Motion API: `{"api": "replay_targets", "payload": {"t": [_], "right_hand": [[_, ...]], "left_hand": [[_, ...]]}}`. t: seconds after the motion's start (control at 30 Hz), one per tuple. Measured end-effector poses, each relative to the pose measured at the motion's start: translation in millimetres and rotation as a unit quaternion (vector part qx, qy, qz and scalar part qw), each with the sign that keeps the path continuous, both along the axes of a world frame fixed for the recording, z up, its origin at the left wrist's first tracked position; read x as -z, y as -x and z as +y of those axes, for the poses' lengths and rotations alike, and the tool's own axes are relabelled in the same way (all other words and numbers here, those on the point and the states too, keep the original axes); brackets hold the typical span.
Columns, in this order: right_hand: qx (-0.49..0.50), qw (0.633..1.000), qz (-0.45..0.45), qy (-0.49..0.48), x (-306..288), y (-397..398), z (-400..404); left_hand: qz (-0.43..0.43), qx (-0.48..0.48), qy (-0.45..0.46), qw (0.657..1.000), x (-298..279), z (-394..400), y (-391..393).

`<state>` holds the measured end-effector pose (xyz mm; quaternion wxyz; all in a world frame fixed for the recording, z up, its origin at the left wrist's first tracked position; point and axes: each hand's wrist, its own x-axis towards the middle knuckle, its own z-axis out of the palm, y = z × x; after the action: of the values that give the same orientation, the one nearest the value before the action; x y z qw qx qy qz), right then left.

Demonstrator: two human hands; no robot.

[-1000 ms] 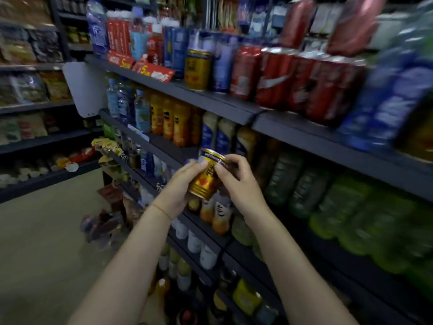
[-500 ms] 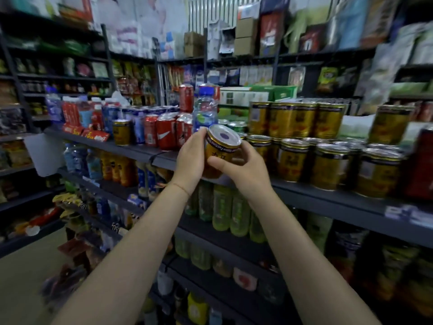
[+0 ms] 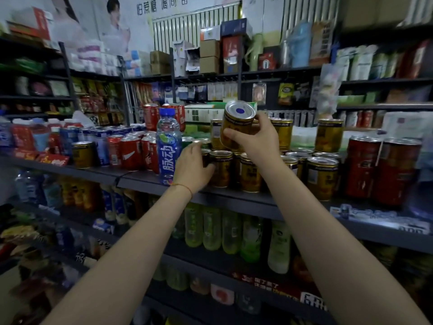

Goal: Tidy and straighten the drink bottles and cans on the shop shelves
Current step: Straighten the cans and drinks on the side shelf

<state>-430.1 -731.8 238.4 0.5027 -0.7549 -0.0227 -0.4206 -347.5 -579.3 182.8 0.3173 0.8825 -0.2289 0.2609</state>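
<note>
gold can (image 3: pixel 236 126) gripped in my right hand (image 3: pixel 255 139), tilted, top toward me, just above the gold can row (image 3: pixel 248 170). left hand (image 3: pixel 192 167) nearer the shelf (image 3: pixel 145 181), curled on a front can.

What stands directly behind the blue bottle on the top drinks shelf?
Behind the blue bottle stand red cans stacked on lower cans; the bottle covers their middle, so their count stays unclear.

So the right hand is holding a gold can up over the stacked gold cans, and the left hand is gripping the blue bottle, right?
Not quite. In the head view the left hand is not gripping the blue bottle; it rests on a gold can on the shelf beside that bottle. The right hand does hold a gold can above the stacked ones.
</note>
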Motion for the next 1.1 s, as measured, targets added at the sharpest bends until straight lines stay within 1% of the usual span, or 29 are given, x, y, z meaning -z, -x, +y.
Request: {"api": "replay_targets", "payload": {"t": [0.07, 0.13, 0.27, 0.37, 0.5, 0.6, 0.87, 1.1], "right_hand": [[0.002, 1.000, -0.002, 0.010, 3.3, -10.2, 5.0], [-0.003, 1.000, -0.001, 0.017, 3.9, -20.0, 14.5], [-0.005, 0.998, 0.009, 0.063, 0.2, -45.2, 41.6], [0.017, 0.995, 0.028, 0.093, 1.5, -68.3, 57.7], [0.066, 0.992, 0.062, 0.084, 4.9, -85.5, 63.6], [0.079, 0.990, 0.079, 0.081, 5.0, -91.2, 60.7], [0.096, 0.978, 0.139, 0.120, 1.6, -96.9, 72.2], [0.143, 0.964, 0.156, 0.161, 6.7, -92.6, 77.2]], "left_hand": [[0.043, -0.007, 0.025, 0.999, 5.5, 3.8, -4.7], [0.063, 0.002, 0.036, 0.997, 12.1, 6.4, -7.9], [0.043, -0.008, -0.004, 0.999, 22.8, 10.8, -8.7], [0.033, -0.002, -0.018, 0.999, 27.7, 15.0, -11.7], [0.029, 0.039, 0.014, 0.999, 33.6, 18.4, -16.0], [0.030, 0.054, 0.031, 0.998, 40.6, 18.4, -15.6], [0.030, 0.052, 0.042, 0.997, 46.2, 15.3, -15.1], [0.032, 0.054, 0.043, 0.997, 46.3, 13.4, -20.6]]}}
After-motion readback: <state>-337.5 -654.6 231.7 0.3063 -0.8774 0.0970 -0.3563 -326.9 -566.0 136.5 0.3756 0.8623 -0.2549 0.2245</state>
